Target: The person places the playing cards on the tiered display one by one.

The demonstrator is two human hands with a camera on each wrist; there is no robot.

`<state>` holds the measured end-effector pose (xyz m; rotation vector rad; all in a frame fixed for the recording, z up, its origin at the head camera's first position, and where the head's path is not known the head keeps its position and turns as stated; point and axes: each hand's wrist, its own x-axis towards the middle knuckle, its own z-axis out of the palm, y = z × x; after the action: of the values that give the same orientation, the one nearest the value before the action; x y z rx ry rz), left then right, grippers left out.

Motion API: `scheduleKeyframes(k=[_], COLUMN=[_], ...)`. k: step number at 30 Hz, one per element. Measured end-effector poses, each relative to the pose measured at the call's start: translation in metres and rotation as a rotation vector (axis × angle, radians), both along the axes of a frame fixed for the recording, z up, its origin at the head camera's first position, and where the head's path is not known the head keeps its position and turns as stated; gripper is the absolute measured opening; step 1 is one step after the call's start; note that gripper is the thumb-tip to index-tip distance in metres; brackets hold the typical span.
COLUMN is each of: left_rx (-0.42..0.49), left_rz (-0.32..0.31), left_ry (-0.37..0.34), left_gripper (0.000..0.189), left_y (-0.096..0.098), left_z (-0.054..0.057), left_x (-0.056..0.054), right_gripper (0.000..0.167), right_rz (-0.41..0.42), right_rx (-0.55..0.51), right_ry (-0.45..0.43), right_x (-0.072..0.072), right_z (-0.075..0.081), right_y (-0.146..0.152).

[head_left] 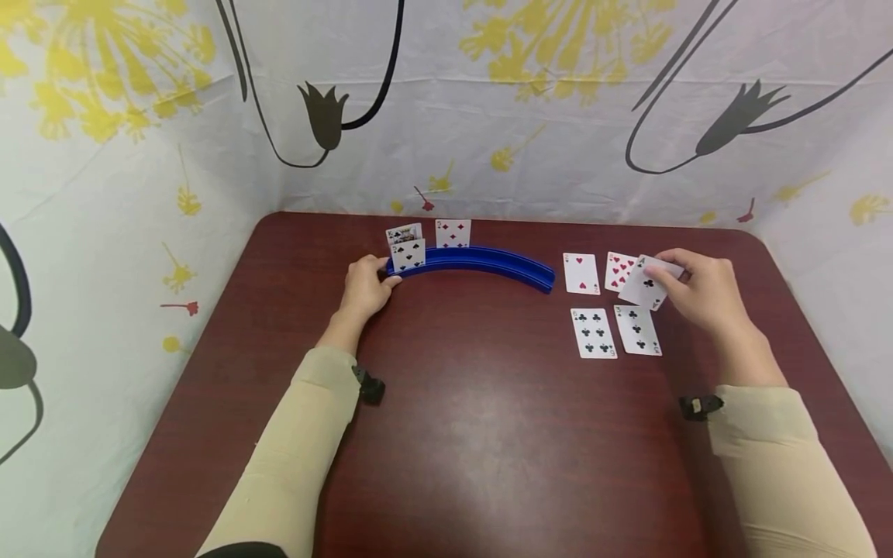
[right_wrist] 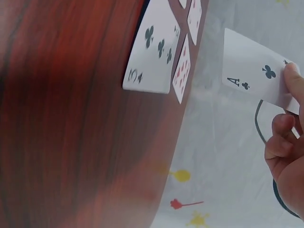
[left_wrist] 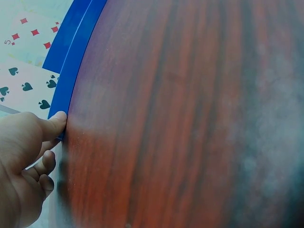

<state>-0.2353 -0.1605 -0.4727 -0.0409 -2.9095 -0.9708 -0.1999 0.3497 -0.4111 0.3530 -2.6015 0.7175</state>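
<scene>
My left hand (head_left: 366,288) pinches the left end of a curved blue card holder (head_left: 481,258) between thumb and fingers. In its groove stand a spades card (head_left: 408,254), a king card (head_left: 405,232) partly hidden behind that one, and the five of diamonds (left_wrist: 32,35) a little to the right. On the right side my right hand (head_left: 708,287) pinches the ace of clubs (right_wrist: 259,71) by one end, face showing, held above the table. In the head view the ace overlaps a hearts card (head_left: 618,271).
On the dark red-brown table (head_left: 488,434) lie the two of hearts (head_left: 581,274), the six of clubs (head_left: 594,333) and the three of clubs (head_left: 638,331), face up right of the holder. A patterned white cloth (head_left: 432,116) hangs behind the table's far edge.
</scene>
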Motion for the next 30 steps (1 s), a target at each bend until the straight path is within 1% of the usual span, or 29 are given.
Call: scheduleKeyframes(k=[4,10,14,21,30], left_rx=[-0.001,0.005,0.002,0.0,-0.005], left_rz=[-0.001,-0.002,-0.003,-0.007,-0.007], left_ry=[0.002,0.003,0.001,0.017,0.004], left_gripper=[0.047,0.047,0.046,0.045,0.047], left_y=[0.0,0.001,0.0,-0.001,0.0], left_z=[0.0,0.0,0.0,0.0,0.001], left_x=[0.0,0.001,0.0,0.0,0.001], right_gripper=[0.02,0.018,0.019,0.02,0.017], right_rz=[0.033,0.07,0.085,0.107,0.146], right_rx=[-0.024,-0.024,-0.037,-0.061,-0.059], right_ry=[0.027,0.059,0.055,0.022,0.034], right_x=[-0.003,-0.005,-0.007,-0.01,-0.018], right_z=[0.001,0.002,0.003,0.004,0.005], right_y=[-0.007,-0.018,-0.025,-0.041,-0.066])
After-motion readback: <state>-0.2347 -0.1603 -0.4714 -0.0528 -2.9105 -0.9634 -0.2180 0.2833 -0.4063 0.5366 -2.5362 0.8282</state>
